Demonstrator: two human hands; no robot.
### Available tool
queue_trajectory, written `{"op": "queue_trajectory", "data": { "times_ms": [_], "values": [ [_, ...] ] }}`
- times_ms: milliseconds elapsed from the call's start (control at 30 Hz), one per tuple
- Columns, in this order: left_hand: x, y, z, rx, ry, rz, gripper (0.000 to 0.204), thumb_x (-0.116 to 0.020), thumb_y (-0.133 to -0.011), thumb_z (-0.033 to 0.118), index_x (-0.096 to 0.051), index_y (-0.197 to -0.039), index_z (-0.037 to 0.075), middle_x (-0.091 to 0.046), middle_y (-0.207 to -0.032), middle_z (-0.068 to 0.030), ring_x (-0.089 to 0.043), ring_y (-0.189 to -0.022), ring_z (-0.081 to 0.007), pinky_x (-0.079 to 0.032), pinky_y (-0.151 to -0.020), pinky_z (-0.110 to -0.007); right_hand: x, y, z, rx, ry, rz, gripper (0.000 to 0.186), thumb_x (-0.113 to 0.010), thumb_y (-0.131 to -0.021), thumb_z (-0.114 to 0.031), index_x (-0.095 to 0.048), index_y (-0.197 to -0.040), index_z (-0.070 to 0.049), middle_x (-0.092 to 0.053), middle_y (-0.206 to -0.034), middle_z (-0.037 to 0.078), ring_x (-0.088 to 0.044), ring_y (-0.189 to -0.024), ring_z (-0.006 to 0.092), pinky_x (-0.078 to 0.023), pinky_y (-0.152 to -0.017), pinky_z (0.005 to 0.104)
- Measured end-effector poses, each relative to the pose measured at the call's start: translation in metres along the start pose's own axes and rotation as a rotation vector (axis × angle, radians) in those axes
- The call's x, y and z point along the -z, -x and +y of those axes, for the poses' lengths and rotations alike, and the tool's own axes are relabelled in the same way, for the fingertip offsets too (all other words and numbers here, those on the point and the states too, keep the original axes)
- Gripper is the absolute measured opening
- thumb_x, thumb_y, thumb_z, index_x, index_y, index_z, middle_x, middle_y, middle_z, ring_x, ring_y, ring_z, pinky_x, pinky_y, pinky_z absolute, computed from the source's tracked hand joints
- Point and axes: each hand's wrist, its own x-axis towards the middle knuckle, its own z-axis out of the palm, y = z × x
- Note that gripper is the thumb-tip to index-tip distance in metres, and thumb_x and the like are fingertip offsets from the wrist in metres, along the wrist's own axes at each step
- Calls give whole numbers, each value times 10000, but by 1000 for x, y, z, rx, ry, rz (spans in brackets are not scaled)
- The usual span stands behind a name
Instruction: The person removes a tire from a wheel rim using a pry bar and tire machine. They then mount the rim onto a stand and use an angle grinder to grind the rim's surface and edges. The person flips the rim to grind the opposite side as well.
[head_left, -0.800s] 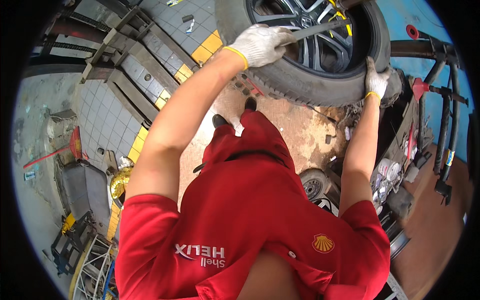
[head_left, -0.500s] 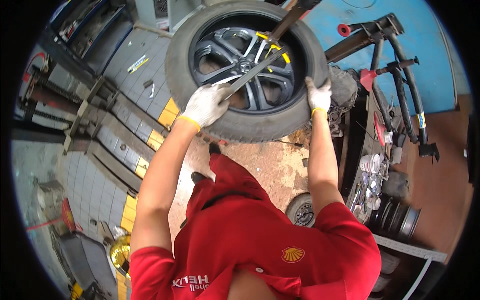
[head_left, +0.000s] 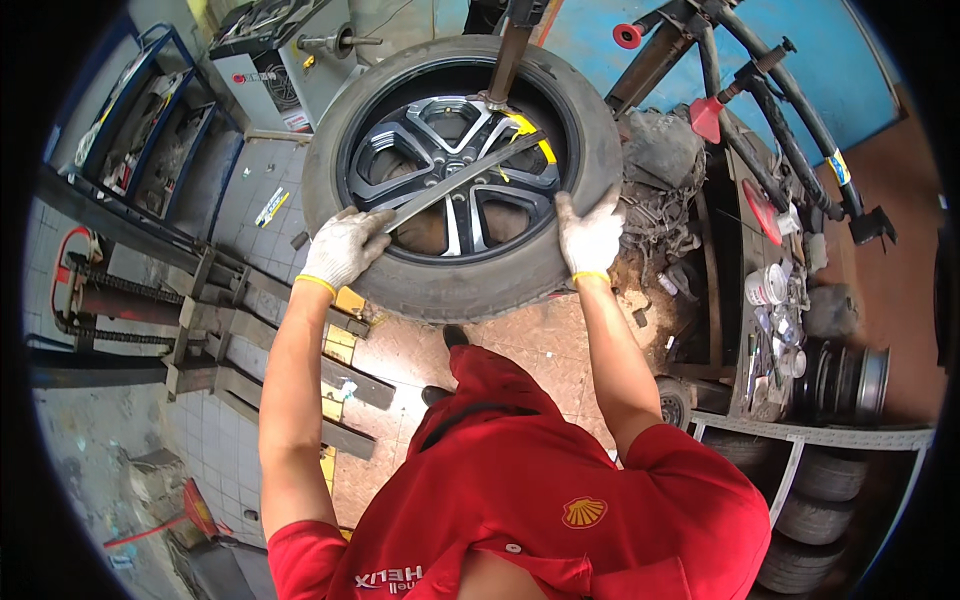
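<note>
A tyre (head_left: 450,292) on a black and silver alloy wheel (head_left: 395,178) lies face up in front of me. My left hand (head_left: 345,248), in a white knit glove, is closed round the near end of a flat steel tyre lever (head_left: 455,183). The lever slants across the wheel, its far end by a yellow guard (head_left: 545,147) at the inner edge of the tyre. Above that spot comes down the dark post (head_left: 510,62) of a tyre changer. My right hand (head_left: 592,238), gloved too, lies on the tyre's right sidewall with thumb and fingers apart.
Black machine arms (head_left: 765,120) with a red cone (head_left: 706,120) stand at the right. A cluttered bench holds a white tub (head_left: 766,285); a rack below carries tyres (head_left: 822,472). Metal lift arms (head_left: 225,320) lie left, blue shelves (head_left: 150,130) beyond, a grey cabinet (head_left: 275,95) behind.
My view has shifted, so the wheel sits lower and further left. The lever remains across the wheel in my left hand; my right hand stays on the tyre. The spokes appear rotated.
</note>
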Motion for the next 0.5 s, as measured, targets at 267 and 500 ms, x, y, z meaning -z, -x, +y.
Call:
{"op": "queue_trajectory", "data": {
  "times_ms": [267, 500],
  "values": [
    [7, -21, -33, 72, -154, 20, 437, -674, -1081, 232, -707, -1516, 235, -758, -1415, -120, -736, -1250, -353, -562, -1063, -509, 1, 53, 7, 116, -95, 12, 1198, -897, -920, -571, -273, -1750, 27, -341, -1682, 488, -452, -1513, 643, -424, -1273, 619],
    [23, -49, -47, 97, -245, 70, 420, -678, -1063, 172, -724, -1478, 217, -770, -1346, -156, -727, -1215, -415, -570, -1054, -534, 28, 100, 6, 171, -178, -154, 1272, -933, -902, -507, -187, -1782, 28, -175, -1734, 510, -365, -1554, 659, -385, -1299, 615]
  ]
}}
